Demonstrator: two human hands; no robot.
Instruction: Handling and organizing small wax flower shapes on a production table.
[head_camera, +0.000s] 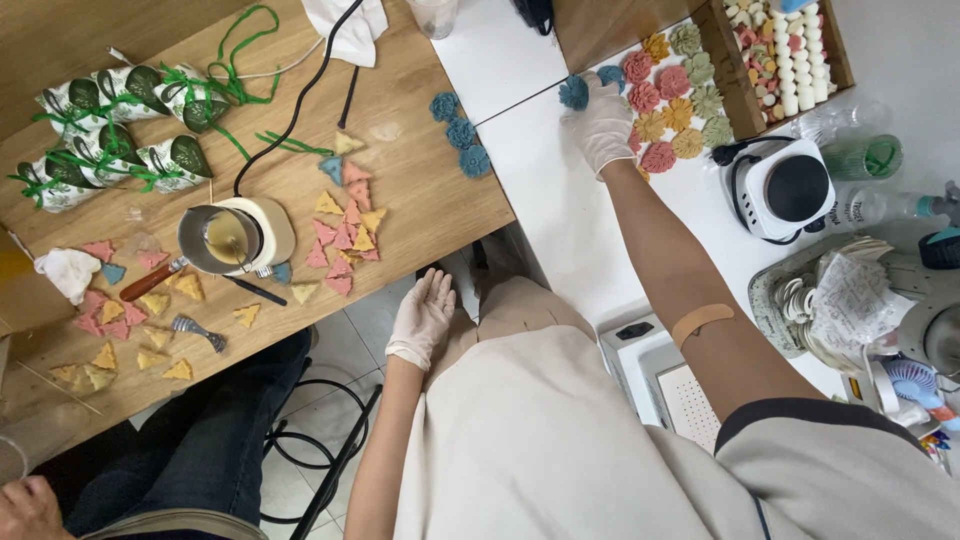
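Observation:
My right hand (603, 122), in a white glove, reaches far out over the white table (560, 200) and rests its fingers on a blue flower-shaped piece (574, 92) at the edge of a group of coloured flower-shaped pieces (675, 95). My left hand (424, 315), also gloved, hangs with fingers apart above my lap, just off the edge of the wooden table (420, 180), holding nothing. Three blue flower pieces (460, 133) lie on the wooden table near its right end.
Small coloured triangles (345, 225) lie scattered by a metal pot on a small heater (228, 238). Green-ribboned wrapped packets (120, 125) sit far left. A hot plate (785, 188), a wooden tray of small pieces (775, 50) and bottles stand right. Another person sits bottom left.

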